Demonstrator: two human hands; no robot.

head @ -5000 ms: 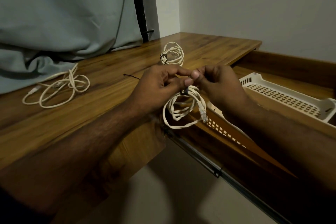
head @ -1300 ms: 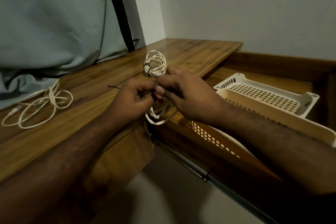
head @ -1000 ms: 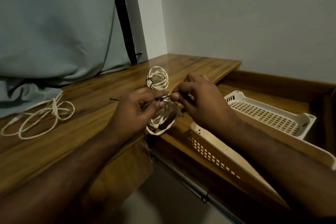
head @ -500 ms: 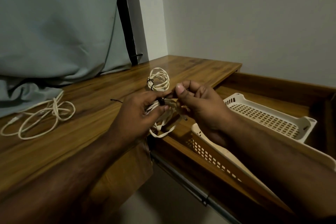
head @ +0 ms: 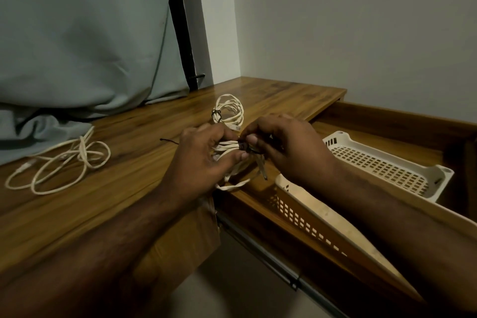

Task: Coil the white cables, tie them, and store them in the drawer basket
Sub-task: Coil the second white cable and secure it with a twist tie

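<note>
Coil (head: 229, 160) gripped by left hand (head: 204, 160); right hand (head: 286, 147) pinches its dark tie (head: 243, 146). Tying step; next, basket (head: 296, 204) at 4 o'clock.

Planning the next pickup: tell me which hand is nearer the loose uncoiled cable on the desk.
Left. The left hand lies across bare desk from the loose uncoiled cable, gripping the coiled cable. The right hand is farther, beyond the left, by the drawer basket.
</note>
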